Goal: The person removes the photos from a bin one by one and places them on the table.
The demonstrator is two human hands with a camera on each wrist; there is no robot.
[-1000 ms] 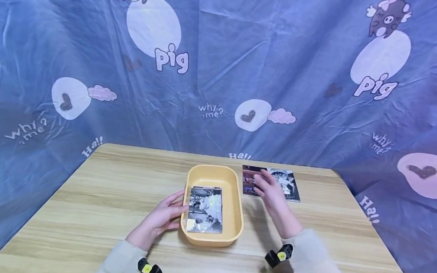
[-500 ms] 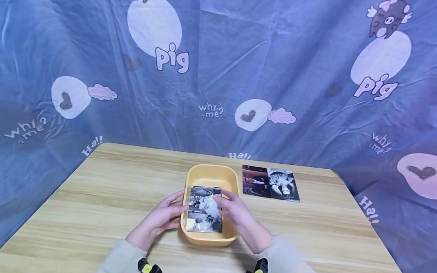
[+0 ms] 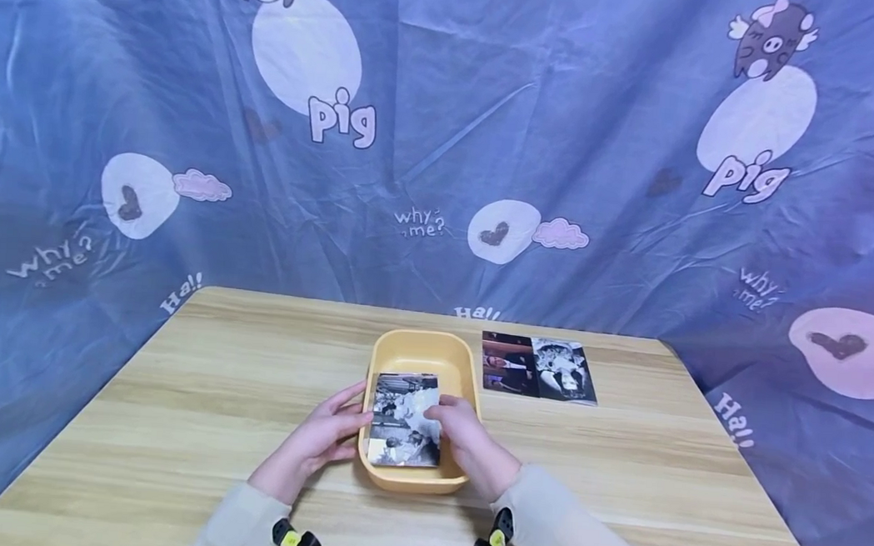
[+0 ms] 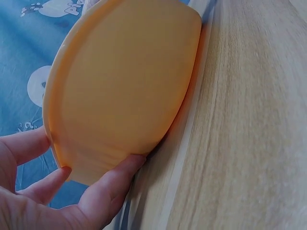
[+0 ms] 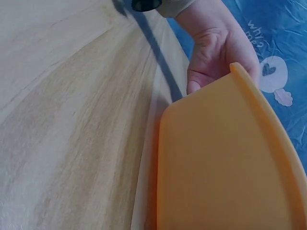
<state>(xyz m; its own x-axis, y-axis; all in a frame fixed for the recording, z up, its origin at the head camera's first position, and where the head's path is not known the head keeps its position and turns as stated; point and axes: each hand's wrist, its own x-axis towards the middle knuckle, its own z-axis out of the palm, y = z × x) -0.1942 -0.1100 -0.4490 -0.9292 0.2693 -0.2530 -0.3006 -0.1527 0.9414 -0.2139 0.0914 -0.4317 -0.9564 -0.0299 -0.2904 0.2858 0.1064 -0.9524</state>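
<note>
A black-and-white print [image 3: 397,442] lies inside the yellow tray [image 3: 423,351], below the centre of the head view, close to the tray's left wall; bare tray floor shows above it and to its right. The left hand [image 3: 320,431] grasps the tray's left wall at the rim, with a fingertip low on the outer side in the left wrist view. The right hand [image 3: 470,438] reaches over the right rim, thumb at the print's right edge; its other fingertips are hidden, so I cannot tell whether it pinches. Right of the tray, a pair of prints [image 3: 541,369] lies on the wooden table [image 3: 251,362], before a blue curtain [image 3: 430,139].
</note>
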